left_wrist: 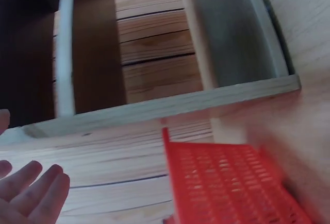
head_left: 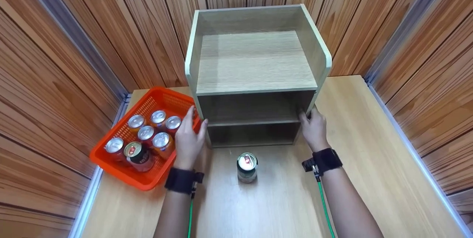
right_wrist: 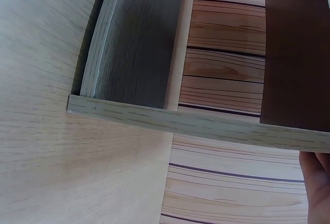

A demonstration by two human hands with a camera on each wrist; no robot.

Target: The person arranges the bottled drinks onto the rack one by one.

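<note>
Flanking the wooden shelf unit (head_left: 255, 82), both hands are laid against its lower front corners, the left hand (head_left: 188, 138) at about 8 o'clock of the unit and the right hand (head_left: 314, 127) at about 4 o'clock. In the head view, straight fingers are set against the side panels; nothing is curled round or pinched, and in the left wrist view the fingers (left_wrist: 31, 193) are seen spread and relaxed. Only a fingertip edge of the right hand is shown in the right wrist view.

Judged from how things lie, the work appears to be at an early stage. All three tiers of the unit are bare. One can (head_left: 247, 167) is stood upright on the table (head_left: 369, 164) at 6 o'clock of the unit, between the two forearms. Seven more cans (head_left: 147, 134) are left upright in the orange basket (head_left: 122, 171), at 9 o'clock of the unit.

As for room, the basket's near corner is touching or just beside the unit's left panel, so little space is left there. Wide bare tabletop is offered toward 3 o'clock. The unit's back is stood close to the slatted wall (head_left: 147, 27) at 12 o'clock, and the table is bounded by wall rails on both sides.
</note>
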